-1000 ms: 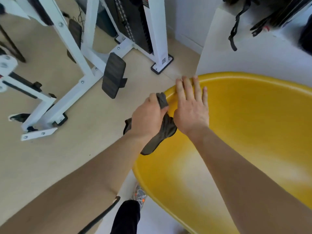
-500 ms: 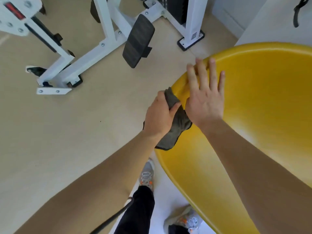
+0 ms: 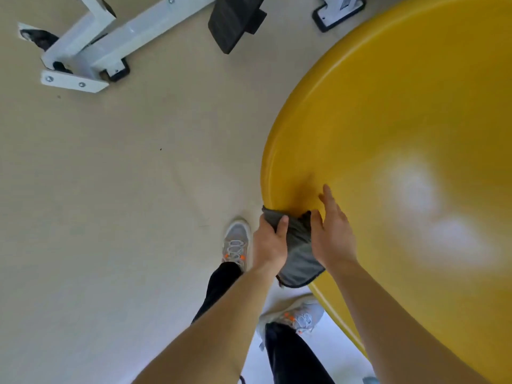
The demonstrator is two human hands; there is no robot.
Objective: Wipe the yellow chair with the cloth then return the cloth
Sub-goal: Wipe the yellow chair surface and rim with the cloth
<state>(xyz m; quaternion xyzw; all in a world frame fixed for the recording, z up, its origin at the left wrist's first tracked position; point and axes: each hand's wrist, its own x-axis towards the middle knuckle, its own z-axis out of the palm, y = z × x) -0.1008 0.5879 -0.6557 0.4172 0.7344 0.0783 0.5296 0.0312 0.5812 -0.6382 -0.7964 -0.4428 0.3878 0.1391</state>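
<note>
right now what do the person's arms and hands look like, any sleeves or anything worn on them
Both forearms are bare up to the frame's edge, with no sleeve in view. The left hand and right hand wear no gloves, and no watch, band or ring is visible. The fingers are uncovered. Lower down, dark trousers and grey shoes with orange accents show.

We see both hands farther down the yellow chair's (image 3: pixel 401 112) rim than a second ago, from its upper left edge to about 7 o'clock. The left hand (image 3: pixel 270 242) has carried the grey cloth (image 3: pixel 297 250) along the edge. The right hand (image 3: pixel 333 231) now lies less flat. Our view has tipped downward: two grey sneakers (image 3: pixel 235 245) have appeared, and the white exercise frame (image 3: pixel 91 48) has slid toward 11 o'clock.
</note>
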